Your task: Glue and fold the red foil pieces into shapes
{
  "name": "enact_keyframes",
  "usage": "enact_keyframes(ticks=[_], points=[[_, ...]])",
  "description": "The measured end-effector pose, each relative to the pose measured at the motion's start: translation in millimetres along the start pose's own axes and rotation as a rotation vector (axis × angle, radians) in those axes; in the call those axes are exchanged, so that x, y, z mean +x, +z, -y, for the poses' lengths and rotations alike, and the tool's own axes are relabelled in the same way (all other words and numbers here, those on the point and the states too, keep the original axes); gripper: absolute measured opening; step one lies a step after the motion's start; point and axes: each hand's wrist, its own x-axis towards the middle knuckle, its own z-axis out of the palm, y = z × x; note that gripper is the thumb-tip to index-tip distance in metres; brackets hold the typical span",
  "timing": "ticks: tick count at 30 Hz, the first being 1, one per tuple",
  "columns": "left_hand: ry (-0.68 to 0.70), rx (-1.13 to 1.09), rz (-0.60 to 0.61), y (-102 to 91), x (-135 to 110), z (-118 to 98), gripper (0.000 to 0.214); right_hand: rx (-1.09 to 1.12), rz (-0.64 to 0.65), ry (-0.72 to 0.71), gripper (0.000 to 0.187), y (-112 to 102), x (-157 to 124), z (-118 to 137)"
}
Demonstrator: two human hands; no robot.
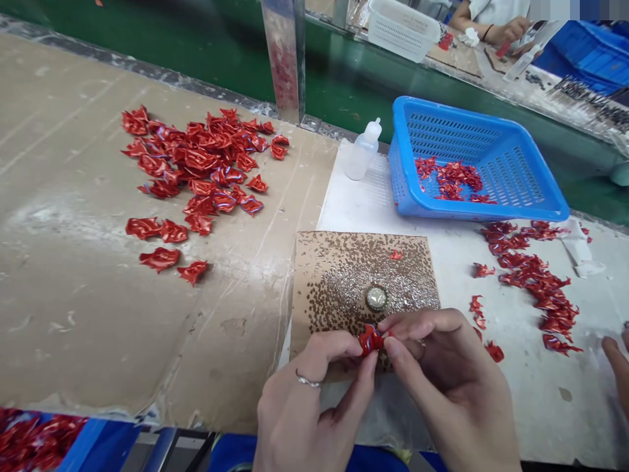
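Observation:
My left hand (314, 400), with a ring on one finger, and my right hand (452, 380) meet at the bottom centre, both pinching one small red foil piece (370, 340) between thumbs and fingertips. They hover over the near edge of a brown spotted board (344, 275). A small round silvery cap (377, 298) sits on that board just beyond my fingers.
Several shaped red foil pieces (196, 170) lie piled on the cardboard at left. Loose red pieces (535, 275) are scattered at right, and more sit in a blue basket (521, 190). A small squeeze bottle (362, 151) stands beside it. Another person's fingers (616, 360) show at the right edge.

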Motion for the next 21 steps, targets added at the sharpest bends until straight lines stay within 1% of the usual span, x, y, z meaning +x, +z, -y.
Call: enact_keyframes(ticks=[5,7,8,11,13,15,16,17,19,20,21], points=[[0.09,0.024,0.049,-2.1,4,2,0.023,-0.093,-0.038,0.008,0.012,-1,-5,-2],[0.133,0.007,0.046,-0.7,5,5,0.021,-0.155,-0.049,-0.013,0.009,-2,-4,-5],[0.15,-0.004,0.041,1.0,6,6,0.019,-0.174,-0.057,-0.027,0.012,-1,-4,-7],[0.197,0.02,0.048,7.2,10,8,0.013,-0.234,-0.128,-0.093,0.019,0,1,-11],[0.234,0.092,0.076,7.3,13,7,0.006,-0.292,-0.191,-0.134,0.017,-6,6,-11],[0.263,0.188,0.092,-0.6,17,9,0.012,-0.345,-0.27,-0.154,0.015,-22,14,-9],[0.259,0.243,0.08,-8.2,19,12,0.017,-0.38,-0.322,-0.146,0.015,-35,19,-9],[0.24,0.309,0.071,-18.1,22,16,0.02,-0.415,-0.39,-0.142,0.019,-51,26,-9],[0.173,0.427,-0.027,-42.1,26,30,0.022,-0.603,-0.594,-0.072,0.033,-84,39,-13],[0.118,0.483,-0.081,-54.9,29,39,0.022,-0.635,-0.651,-0.053,0.035,-100,44,-17],[0.106,0.515,-0.147,-67.3,31,49,0.023,-0.657,-0.642,0.007,0.035,-114,49,-21]])
